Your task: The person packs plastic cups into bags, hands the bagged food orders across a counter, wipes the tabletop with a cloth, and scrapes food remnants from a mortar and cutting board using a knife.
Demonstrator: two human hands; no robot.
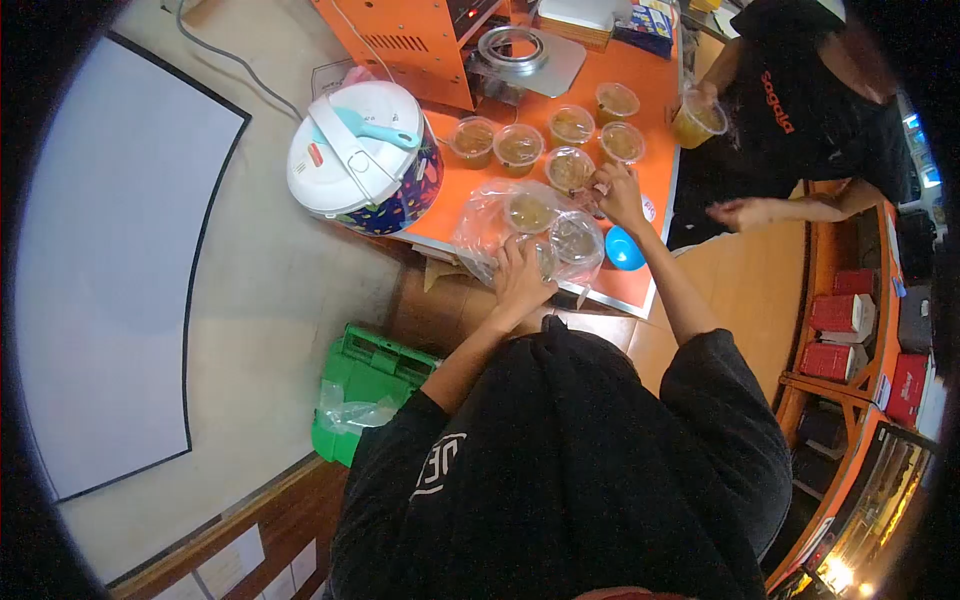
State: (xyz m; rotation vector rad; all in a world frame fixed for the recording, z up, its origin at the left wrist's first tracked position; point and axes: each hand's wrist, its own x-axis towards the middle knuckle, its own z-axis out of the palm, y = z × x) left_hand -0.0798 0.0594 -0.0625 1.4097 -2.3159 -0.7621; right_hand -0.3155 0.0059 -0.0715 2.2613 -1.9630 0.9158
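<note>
On the orange table, a clear plastic bag (477,225) holds several lidded round tubs, one of them (529,213) near the bag's middle. My left hand (523,277) has its fingers curled over a tub at the bag's near edge. My right hand (617,190) is closed at the near right side of a lidded tub (570,170) just beyond the bag; what its fingertips hold is too small to make out. Several more tubs of yellowish-brown contents, such as one (519,147) at the left, stand behind. A blue bowl (625,249) sits right of the bag.
A white-lidded container (355,150) with a light blue scoop (385,134) stands left. Behind is an orange machine (400,50). At the right, another person (790,120) holds a tub (699,120). A green crate (375,370) is below the table.
</note>
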